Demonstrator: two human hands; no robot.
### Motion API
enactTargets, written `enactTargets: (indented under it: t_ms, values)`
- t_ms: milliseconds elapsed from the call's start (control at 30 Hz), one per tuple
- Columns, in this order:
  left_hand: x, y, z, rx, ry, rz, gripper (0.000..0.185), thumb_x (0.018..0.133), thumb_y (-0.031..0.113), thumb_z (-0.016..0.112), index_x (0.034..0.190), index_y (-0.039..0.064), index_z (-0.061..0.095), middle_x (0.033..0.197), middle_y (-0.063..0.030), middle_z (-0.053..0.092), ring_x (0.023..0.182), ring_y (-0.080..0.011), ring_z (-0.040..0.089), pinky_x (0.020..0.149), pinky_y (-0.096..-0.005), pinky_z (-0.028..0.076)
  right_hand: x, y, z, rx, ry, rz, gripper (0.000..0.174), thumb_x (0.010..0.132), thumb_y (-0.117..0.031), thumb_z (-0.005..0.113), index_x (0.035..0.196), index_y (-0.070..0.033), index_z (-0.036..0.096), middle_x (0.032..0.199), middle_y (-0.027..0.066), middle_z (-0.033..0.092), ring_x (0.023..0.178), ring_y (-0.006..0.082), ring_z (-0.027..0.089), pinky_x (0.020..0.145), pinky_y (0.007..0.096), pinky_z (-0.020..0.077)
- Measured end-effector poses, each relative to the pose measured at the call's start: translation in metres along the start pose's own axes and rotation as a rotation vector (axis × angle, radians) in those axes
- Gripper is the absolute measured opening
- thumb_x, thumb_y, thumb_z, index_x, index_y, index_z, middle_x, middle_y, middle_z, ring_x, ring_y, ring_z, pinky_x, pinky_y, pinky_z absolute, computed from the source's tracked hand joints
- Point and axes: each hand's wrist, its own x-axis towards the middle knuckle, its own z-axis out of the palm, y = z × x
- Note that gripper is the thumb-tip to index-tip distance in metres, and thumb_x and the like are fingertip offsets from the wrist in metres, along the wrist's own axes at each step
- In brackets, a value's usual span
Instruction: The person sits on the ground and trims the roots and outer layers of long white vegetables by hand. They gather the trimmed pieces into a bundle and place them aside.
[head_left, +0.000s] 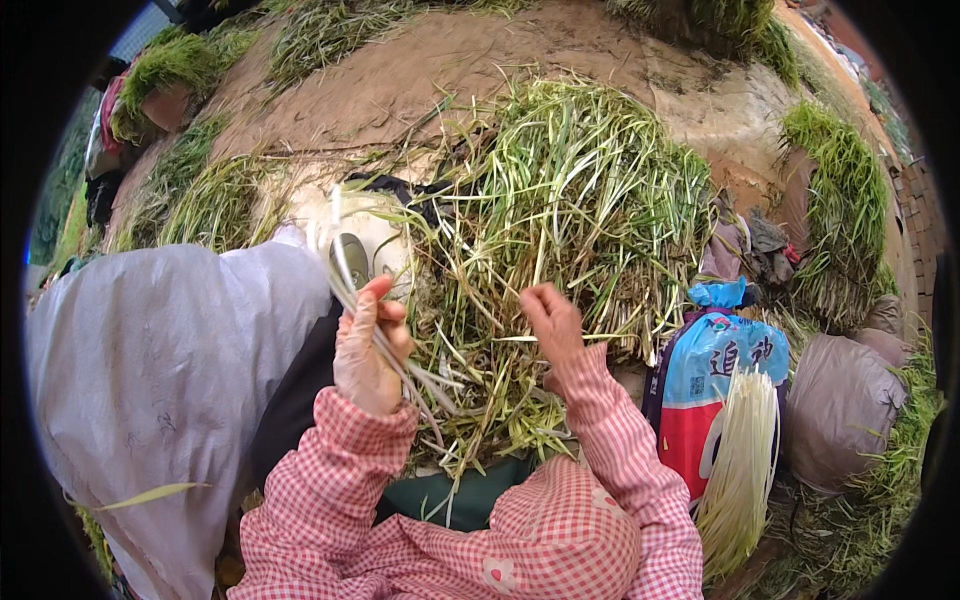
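My left hand (373, 349), which seems to wear a thin translucent glove, grips several long pale stems (390, 352). Their upper ends blur above my fingers. To its right, my right hand (553, 322) is blurred, its fingers curled in over loose stalks. Whether anything is between those fingers cannot be told. Before me lies a large heap of long green leafy stalks (585, 187) with whitish, soil-stained lower ends. Yellowed leaf scraps (502, 405) lie between my forearms. On my right, a bundle of cleaned pale stems (742, 450) leans against a blue and red printed bag (735, 345).
A whitish sheet (165, 337) drapes over something at left, near a dark green shoe (349, 259). A filled greyish plastic bag (844, 409) stands at far right. More green stalks (840, 202) lie beyond it. Bare brown ground (420, 82) stretches behind the heap.
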Motion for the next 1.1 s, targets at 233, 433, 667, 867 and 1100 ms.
enactTargets:
  t_ms: [233,433,667,867,1100]
  values:
    - [-0.008,0.004,-0.006,-0.021,-0.196,-0.166,0.026,0.094,0.026,0.047,0.107,0.007,0.06,0.069,-0.0006,0.061,0.037,-0.0046,0.038,0.035,-0.0191,0.026,0.071,0.026,-0.013,-0.415,0.062,0.387,0.027,0.085,-0.021,0.059,0.101,-0.003,0.048,0.089,0.0118,0.055,0.074,0.0174,0.053,0.067,0.0314,0.0481]
    - [-0.011,0.008,-0.006,-0.037,-0.281,-0.192,0.025,0.094,0.024,0.048,0.107,0.006,0.06,0.068,-0.0002,0.061,0.036,-0.0039,0.036,0.034,-0.0189,0.025,-0.019,-0.015,-0.051,0.401,-0.028,-0.114,0.01,0.078,-0.005,0.059,0.086,-0.006,0.053,0.072,0.0027,0.055,0.063,0.0122,0.051,0.061,0.0281,0.0478]
    - [-0.012,-0.007,-0.011,0.108,-0.105,-0.191,0.018,0.089,0.013,0.055,0.105,0.004,0.059,0.067,-0.0014,0.061,0.033,-0.0029,0.03,0.032,-0.0187,0.021,-0.07,0.023,0.019,0.346,-0.61,0.146,0.031,0.08,-0.017,0.067,0.105,-0.005,0.054,0.088,0.0034,0.059,0.081,0.0132,0.056,0.068,0.0279,0.0482]
    - [0.0,-0.017,-0.018,0.152,0.055,-0.034,0.018,0.085,0.007,0.06,0.102,0.004,0.058,0.071,-0.0015,0.06,0.034,-0.0031,0.032,0.032,-0.0183,0.021,-0.08,0.046,0.023,0.526,-0.649,0.18,0.031,0.082,-0.021,0.068,0.106,-0.006,0.054,0.076,-0.0025,0.055,0.063,0.005,0.049,0.054,0.02,0.0396]
    - [0.004,-0.042,-0.02,0.332,0.082,-0.2,0.024,0.078,0.004,0.067,0.1,0.005,0.058,0.075,0.0011,0.061,0.037,-0.0033,0.035,0.033,-0.0174,0.022,-0.09,0.047,0.038,0.462,-0.727,0.228,0.032,0.081,-0.02,0.068,0.105,-0.004,0.055,0.078,-0.0005,0.056,0.072,0.0068,0.052,0.064,0.0214,0.0438]
